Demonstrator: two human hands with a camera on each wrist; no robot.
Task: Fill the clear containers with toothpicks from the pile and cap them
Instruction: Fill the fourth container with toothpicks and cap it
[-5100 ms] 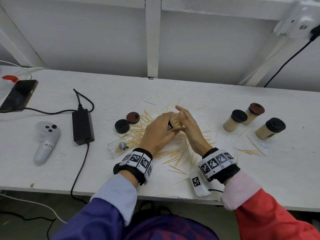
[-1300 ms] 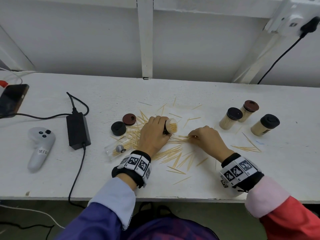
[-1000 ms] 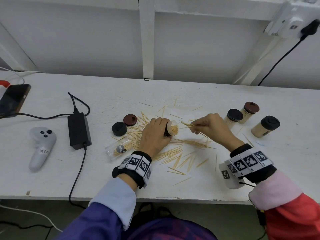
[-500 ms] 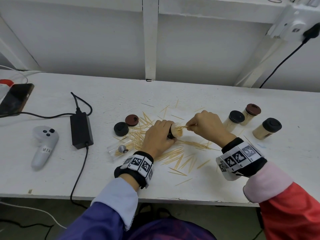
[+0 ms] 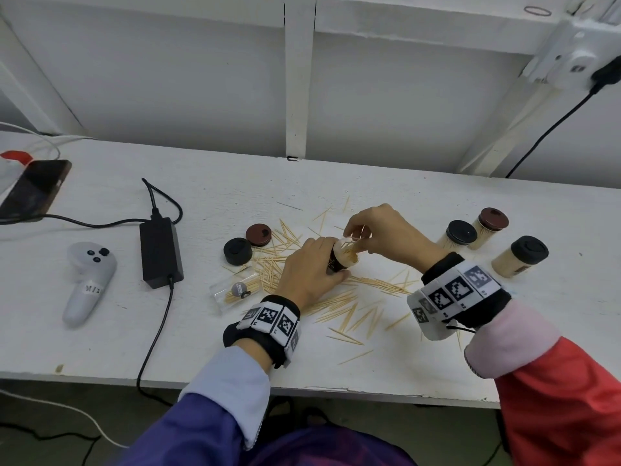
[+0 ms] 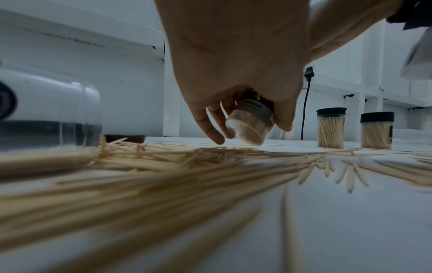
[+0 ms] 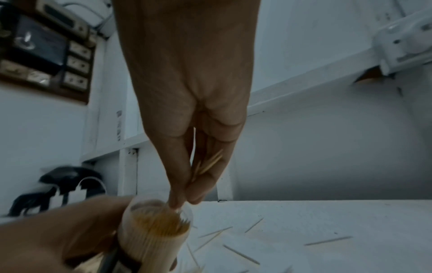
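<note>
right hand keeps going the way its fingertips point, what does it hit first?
Most likely the packed toothpick tips in the open container that the left hand holds tilted. The right hand pinches a few toothpicks with its fingertips already at the rim; exact clearance is unclear.

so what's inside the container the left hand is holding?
The container in the left hand is packed nearly full of toothpicks; right hand pinches more at its mouth. Its lower part is hidden by fingers.

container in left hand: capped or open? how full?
Open and nearly full. The container in the left hand has no cap; packed toothpick tips sit just below its rim, where the right hand adds more.
</note>
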